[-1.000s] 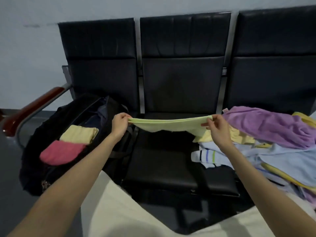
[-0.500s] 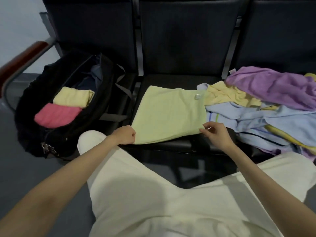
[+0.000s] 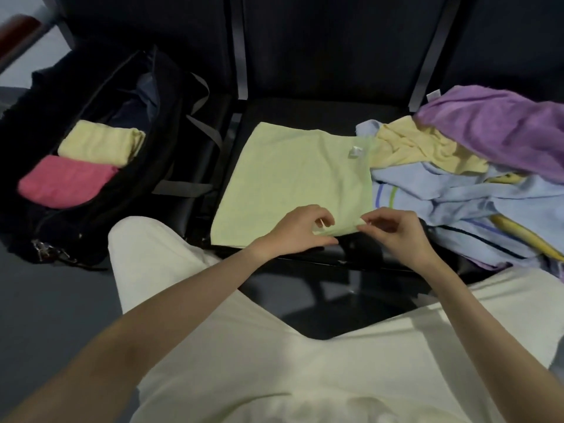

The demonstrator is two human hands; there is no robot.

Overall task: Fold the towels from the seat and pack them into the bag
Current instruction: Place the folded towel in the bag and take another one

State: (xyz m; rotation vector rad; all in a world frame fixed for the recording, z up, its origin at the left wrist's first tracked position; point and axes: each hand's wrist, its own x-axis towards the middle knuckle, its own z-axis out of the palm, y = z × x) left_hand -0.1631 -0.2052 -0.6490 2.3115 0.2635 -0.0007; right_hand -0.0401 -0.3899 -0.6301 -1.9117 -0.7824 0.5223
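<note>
No words or numbers can be read anywhere. The green towel point(image 3: 293, 181) has a small white tag point(image 3: 355, 152) near its far right corner, but the tag is too blurry to read.

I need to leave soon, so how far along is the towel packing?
Two folded towels, yellow and pink, lie in the bag. Both hands pinch the green towel's near edge on the seat. A pile awaits folding.

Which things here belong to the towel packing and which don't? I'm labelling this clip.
Job: green towel pinched by left hand and right hand; unfolded towel pile; bag holding pink towel and yellow towel.
Other: armrest.
</note>
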